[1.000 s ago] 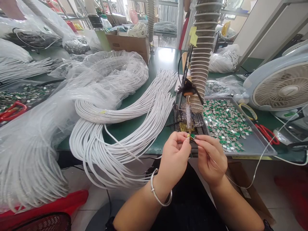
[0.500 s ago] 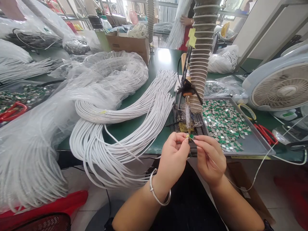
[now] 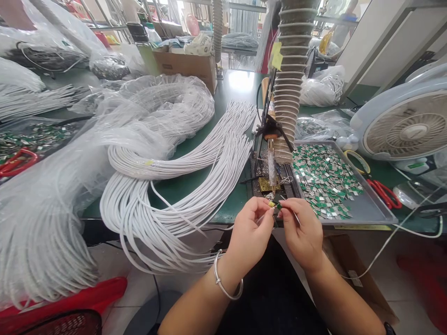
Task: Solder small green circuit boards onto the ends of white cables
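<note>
- Head view: soldering iron held upright, tip down, in a dark stand; all places taken from it.
- Small green board with a yellow end, in the fingers just below and nearer than the iron's tip; gap or contact with the tip too small to judge.
- Left hand: below the iron and to its left; thumb and forefinger pinched together on the board's yellow end. Bracelet on that wrist.
- Right hand: below the iron and to its right; fingers closed on a thin wire, tips at the board's green side. Cannot tell if they also clamp the board.
- Crowding the iron: ribbed hose coming down just behind and to its right, hiding part of the bench beyond. Brass-coloured pad close by the tip.
- Right of the iron: grey tray with many loose green boards, its near-left side close to the right hand. Farther right, tape roll, red-handled tool, then a fan.
- Left of the iron: 2 white cable bundles curving across the bench, ends toward the iron, loops hanging over the near edge. Farther left, more cable in clear plastic.
- Behind the iron, to its left: cardboard box.
</note>
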`<state>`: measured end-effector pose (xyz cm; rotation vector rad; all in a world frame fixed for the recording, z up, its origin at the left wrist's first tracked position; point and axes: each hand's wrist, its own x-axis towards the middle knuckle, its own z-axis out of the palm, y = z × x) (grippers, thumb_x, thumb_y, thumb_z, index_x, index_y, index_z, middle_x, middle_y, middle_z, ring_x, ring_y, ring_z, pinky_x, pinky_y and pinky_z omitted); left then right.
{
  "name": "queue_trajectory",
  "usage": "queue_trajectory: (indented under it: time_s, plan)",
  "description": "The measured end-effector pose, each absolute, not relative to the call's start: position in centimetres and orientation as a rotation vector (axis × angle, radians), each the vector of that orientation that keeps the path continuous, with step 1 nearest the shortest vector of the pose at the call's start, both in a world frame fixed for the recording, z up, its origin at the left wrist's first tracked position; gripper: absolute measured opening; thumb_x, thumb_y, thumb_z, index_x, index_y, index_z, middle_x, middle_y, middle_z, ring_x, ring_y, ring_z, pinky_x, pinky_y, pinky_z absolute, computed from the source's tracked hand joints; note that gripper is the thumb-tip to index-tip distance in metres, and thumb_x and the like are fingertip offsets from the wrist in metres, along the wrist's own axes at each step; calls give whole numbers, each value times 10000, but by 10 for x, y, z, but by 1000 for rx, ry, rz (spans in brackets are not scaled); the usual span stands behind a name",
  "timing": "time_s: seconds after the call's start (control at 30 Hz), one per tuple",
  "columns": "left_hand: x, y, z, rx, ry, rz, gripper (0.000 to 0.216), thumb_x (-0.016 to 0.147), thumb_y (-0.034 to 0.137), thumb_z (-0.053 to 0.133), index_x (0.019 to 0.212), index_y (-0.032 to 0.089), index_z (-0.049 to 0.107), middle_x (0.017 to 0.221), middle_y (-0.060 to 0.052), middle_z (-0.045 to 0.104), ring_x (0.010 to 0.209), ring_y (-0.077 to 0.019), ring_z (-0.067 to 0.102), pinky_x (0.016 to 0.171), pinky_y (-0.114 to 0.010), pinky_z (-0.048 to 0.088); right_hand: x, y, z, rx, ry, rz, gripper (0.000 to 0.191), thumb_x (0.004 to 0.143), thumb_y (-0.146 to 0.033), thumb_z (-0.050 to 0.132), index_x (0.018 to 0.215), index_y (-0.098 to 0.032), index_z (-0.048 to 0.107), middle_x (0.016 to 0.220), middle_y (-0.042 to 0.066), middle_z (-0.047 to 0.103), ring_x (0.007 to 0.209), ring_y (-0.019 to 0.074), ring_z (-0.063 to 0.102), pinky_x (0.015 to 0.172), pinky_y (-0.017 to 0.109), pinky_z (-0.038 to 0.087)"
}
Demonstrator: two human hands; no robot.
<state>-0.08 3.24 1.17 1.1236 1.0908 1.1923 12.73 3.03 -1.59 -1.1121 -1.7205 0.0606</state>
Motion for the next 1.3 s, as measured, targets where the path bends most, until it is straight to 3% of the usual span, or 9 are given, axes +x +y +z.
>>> queue_trajectory:
  time_s: [0.17, 0.4, 0.53, 0.67, 1.3]
  plan:
    - [-5, 31, 9, 1293, 1168, 1142, 81, 819, 208, 528, 767, 181, 585, 787, -32, 619, 736, -149, 574, 703, -255, 460, 128, 34, -14, -1109, -1735, 6, 129, 847, -100, 498, 879, -198, 577, 777, 25, 577, 709, 141, 585, 608, 281, 517]
    - [-8, 34, 13, 1376, 1139, 1064, 83, 815, 210, 520, 779, 175, 587, 807, -42, 629, 732, -149, 565, 698, -257, 456, 127, 35, -15, -988, -1812, 57, 269, 858, -65, 432, 1044, -191, 580, 968, 87, 632, 923, 175, 627, 763, 339, 559]
    - [-8, 35, 17, 1320, 1143, 1067, 67, 791, 180, 522, 727, 178, 542, 845, -37, 629, 713, -129, 561, 663, -237, 451, 126, 31, -19, -1088, -1714, 112, 269, 873, -125, 431, 1099, -186, 563, 949, 81, 670, 868, 175, 663, 734, 322, 579]
    - [-8, 36, 20, 1263, 1171, 1069, 72, 776, 190, 533, 706, 176, 526, 852, -31, 622, 639, -105, 543, 588, -217, 436, 127, 30, -25, -1088, -1610, 165, 216, 877, -137, 448, 1031, -196, 586, 934, 70, 685, 833, 166, 670, 735, 322, 579]
    - [-9, 43, 26, 1326, 1197, 1088, 78, 800, 216, 506, 727, 187, 501, 868, -20, 598, 647, -112, 565, 603, -244, 441, 122, 39, -17, -928, -1666, 100, 236, 842, -54, 495, 997, -193, 608, 944, 81, 675, 905, 173, 650, 755, 347, 559]
